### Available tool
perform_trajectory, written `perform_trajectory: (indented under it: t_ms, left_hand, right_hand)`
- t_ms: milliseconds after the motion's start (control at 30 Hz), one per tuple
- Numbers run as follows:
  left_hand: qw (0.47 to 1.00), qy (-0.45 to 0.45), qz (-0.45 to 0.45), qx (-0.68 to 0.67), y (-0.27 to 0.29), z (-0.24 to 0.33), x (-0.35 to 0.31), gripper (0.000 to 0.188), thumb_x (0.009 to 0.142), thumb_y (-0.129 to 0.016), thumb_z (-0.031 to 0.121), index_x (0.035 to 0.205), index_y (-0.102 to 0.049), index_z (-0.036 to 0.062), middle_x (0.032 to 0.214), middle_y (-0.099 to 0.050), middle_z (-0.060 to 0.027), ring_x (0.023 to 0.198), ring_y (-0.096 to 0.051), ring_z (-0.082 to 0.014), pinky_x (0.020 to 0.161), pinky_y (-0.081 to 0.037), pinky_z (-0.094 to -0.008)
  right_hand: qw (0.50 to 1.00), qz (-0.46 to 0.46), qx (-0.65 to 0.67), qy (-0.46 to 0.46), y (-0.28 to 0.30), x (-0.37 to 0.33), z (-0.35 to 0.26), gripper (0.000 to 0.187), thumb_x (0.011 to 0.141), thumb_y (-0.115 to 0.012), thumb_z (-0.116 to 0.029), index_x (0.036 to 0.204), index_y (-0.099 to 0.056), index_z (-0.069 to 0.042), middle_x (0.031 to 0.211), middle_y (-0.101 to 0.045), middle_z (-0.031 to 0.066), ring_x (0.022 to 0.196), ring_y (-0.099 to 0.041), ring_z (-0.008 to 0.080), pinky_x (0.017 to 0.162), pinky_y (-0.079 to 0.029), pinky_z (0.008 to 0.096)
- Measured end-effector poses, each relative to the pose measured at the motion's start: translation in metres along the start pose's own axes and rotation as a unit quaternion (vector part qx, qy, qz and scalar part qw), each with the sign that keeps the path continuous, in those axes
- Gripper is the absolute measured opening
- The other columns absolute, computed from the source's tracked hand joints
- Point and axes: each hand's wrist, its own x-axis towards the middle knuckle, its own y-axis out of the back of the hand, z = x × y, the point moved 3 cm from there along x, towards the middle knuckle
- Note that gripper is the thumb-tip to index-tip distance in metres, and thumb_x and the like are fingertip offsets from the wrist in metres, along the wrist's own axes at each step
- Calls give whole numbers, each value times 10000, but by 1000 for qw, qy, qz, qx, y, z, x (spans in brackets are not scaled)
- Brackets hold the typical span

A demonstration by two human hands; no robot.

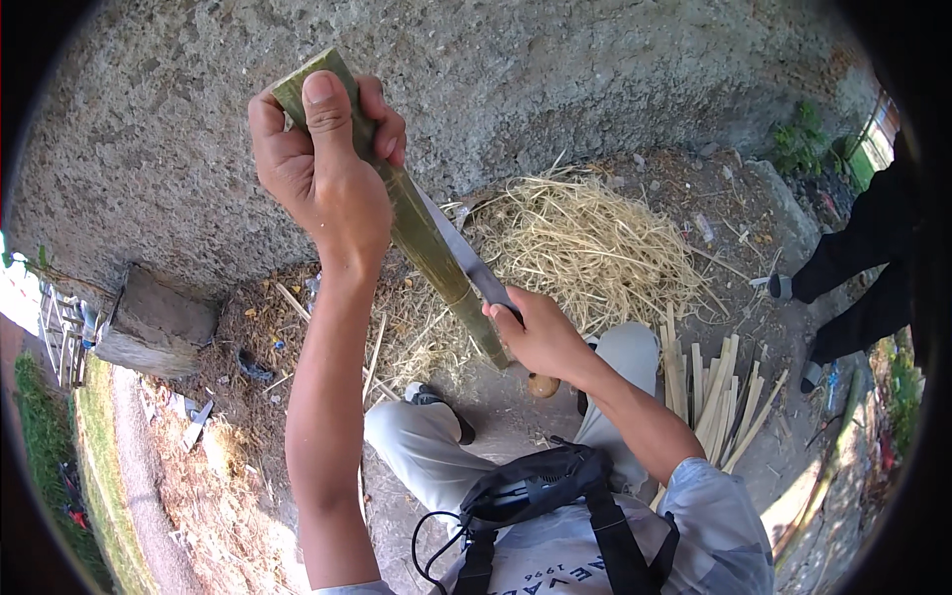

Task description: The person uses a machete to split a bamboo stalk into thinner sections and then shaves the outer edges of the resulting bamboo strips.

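The fingers (389, 129) of the left hand (329, 193) are curled closely around the upper end of a green bamboo piece (426, 243), the thumb laid flat along its face and pointing upward. The bamboo slants down from that grip toward the right, its lower end in front of the person, near the right hand (547, 339). The right hand's fingers are closed about the handle of a knife (462, 250), and a round brown knob (542, 385) shows just below them. The blade points up and to the left, lying alongside the bamboo's right edge; whether it bites in cannot be told. Beyond the hands, a heap of pale shavings (600, 243) lies on the ground before a rough wall (516, 79). Split strips (709, 397) lie bunched beside the person's right knee (630, 352).
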Motion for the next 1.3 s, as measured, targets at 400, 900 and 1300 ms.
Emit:
perform_trajectory:
  t_ms: [400,900,1300]
  left_hand:
    - [1000,-13,-7,15,13,-1,4,247,1057,-541,251,984,-425,46,773,-602,-138,529,-520,-149,465,-432,-275]
    - [998,-6,20,59,45,-8,20,280,1054,-545,257,973,-376,50,799,-590,-155,564,-515,-176,497,-444,-303]
    - [996,-1,48,75,49,-2,19,276,1051,-554,264,986,-388,52,774,-593,-134,553,-527,-164,484,-440,-294]
  right_hand:
    - [997,-29,-15,-68,-35,5,51,260,1013,-543,-221,1013,-595,34,638,-601,169,548,-618,248,538,-449,415]
    - [999,-15,22,30,-30,25,12,221,1016,-548,-183,1003,-580,35,653,-621,185,504,-591,284,510,-418,435]
    - [1000,-20,-5,-23,-34,11,-6,260,1013,-562,-211,939,-562,38,661,-613,220,549,-603,366,544,-427,457]
